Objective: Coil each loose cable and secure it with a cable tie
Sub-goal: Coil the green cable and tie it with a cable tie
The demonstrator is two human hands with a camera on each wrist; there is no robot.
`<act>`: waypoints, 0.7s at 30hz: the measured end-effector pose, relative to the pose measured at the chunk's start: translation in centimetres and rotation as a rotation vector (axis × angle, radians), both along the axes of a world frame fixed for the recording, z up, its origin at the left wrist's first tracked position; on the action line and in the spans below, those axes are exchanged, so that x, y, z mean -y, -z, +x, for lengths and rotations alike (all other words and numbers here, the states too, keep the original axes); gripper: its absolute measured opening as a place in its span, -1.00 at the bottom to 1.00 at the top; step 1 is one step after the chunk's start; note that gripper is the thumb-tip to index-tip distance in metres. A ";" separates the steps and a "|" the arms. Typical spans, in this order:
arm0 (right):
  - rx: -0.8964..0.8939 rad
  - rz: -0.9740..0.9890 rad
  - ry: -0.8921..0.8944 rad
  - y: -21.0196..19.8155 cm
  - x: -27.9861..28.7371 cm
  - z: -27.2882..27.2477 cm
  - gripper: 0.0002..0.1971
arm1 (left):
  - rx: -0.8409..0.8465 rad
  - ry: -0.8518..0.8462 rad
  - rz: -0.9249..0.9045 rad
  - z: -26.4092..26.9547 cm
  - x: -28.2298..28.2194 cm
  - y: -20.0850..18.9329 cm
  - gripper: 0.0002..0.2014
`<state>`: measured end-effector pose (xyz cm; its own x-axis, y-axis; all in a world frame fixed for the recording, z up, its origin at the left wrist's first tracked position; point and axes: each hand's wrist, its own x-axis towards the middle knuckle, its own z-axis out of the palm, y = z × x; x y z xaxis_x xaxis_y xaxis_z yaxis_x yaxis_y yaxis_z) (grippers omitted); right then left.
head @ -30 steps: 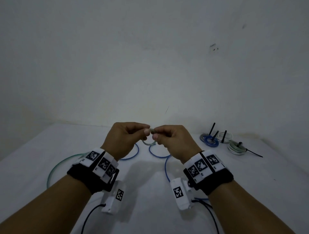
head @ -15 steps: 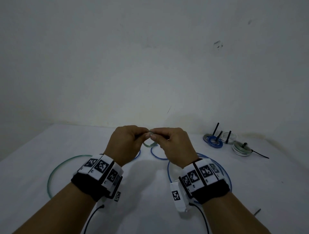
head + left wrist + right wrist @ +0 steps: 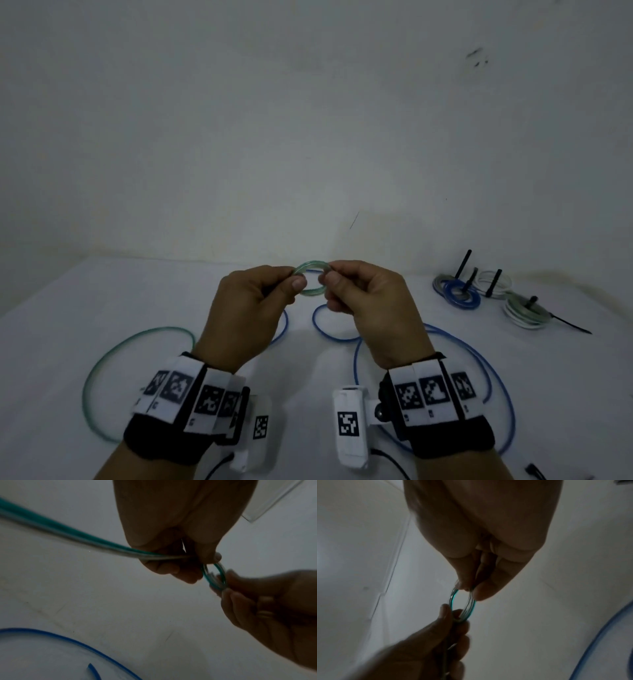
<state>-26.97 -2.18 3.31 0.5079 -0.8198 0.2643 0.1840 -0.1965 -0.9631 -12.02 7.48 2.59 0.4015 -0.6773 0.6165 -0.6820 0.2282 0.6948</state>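
Note:
Between my two hands, above the white table (image 3: 68, 342), hangs a small coil of green cable (image 3: 311, 282). My left hand (image 3: 274, 291) pinches its left side and my right hand (image 3: 346, 291) pinches its right side. The cable's loose tail (image 3: 113, 356) runs down from my left hand and lies in a wide arc on the table at the left. In the left wrist view the green cable (image 3: 68, 534) passes under my left hand (image 3: 185, 561) into the coil (image 3: 216, 576). In the right wrist view my right hand (image 3: 479, 586) grips the coil (image 3: 462, 604) from above.
A loose blue cable (image 3: 479, 363) sprawls in loops on the table below and right of my hands. Several tied coils (image 3: 459, 294) with black cable ties (image 3: 462, 263) lie at the back right. A loose black tie (image 3: 534, 472) lies at the front right edge.
The small green coil between my hands has opened out into a clear ring, with both hands lifted slightly and drawn a little apart. The view has tilted down.

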 end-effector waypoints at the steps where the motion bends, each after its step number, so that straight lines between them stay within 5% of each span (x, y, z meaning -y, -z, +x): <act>1: -0.097 -0.077 0.006 0.4 0.2 -0.1 -0.84 | 0.045 -0.006 0.025 0.4 0.0 0.3 -0.84; 4: -0.385 -0.469 0.080 1.0 0.5 0.0 -0.73 | 0.328 -0.066 0.086 1.5 0.2 0.5 -0.70; 8: -0.386 -0.660 0.048 0.2 0.2 0.0 -0.76 | 0.431 -0.022 0.112 2.2 0.2 -0.1 -0.70; 15: -0.010 -0.012 -0.068 -0.7 0.0 -0.2 -0.90 | -0.140 0.087 -0.024 1.7 -0.2 -0.8 -0.79; 21: 0.233 0.245 -0.126 -0.4 -1.0 0.6 -0.88 | -0.264 0.150 -0.022 0.6 0.1 -0.9 -0.79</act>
